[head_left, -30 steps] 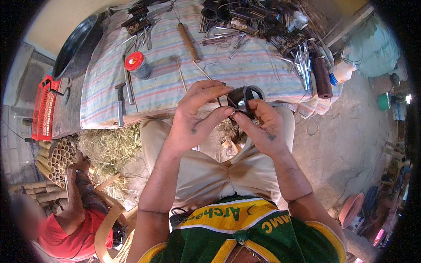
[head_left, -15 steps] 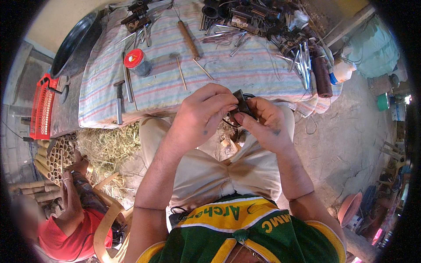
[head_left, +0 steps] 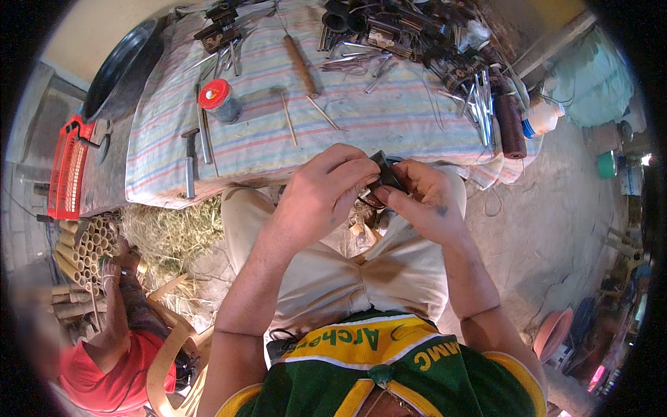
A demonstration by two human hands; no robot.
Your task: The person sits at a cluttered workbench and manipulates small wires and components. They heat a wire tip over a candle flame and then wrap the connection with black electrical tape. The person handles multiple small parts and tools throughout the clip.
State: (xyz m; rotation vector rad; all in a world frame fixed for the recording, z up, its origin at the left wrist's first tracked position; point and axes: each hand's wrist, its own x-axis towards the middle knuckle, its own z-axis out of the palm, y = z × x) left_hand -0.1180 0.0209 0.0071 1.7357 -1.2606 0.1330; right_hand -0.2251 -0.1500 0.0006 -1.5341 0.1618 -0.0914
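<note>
Above my lap, close to the table's near edge, a small dark, flat-sided piece (head_left: 386, 174) is held between both hands. My left hand (head_left: 326, 194) pinches it from the left, fingers bent and pressed together. On the other side my right hand (head_left: 427, 201) grips it, thumb on the near face and fingers curled behind. A dark cord or strip (head_left: 372, 201) hangs below the piece, partly hidden by the fingers. What exactly the piece is I cannot make out.
A striped cloth (head_left: 257, 149) covers the table, bearing a hammer (head_left: 190, 167), red-lidded jar (head_left: 221, 101), wooden rod (head_left: 300, 66) and metal tubes (head_left: 481, 111). To the left stand a red crate (head_left: 68, 170) and bamboo tubes (head_left: 87, 247); a person in red (head_left: 104, 368) sits nearby.
Both hands have shifted slightly down, and the dark piece is tilted so more of its face shows. The seated person's arm has moved a little.
</note>
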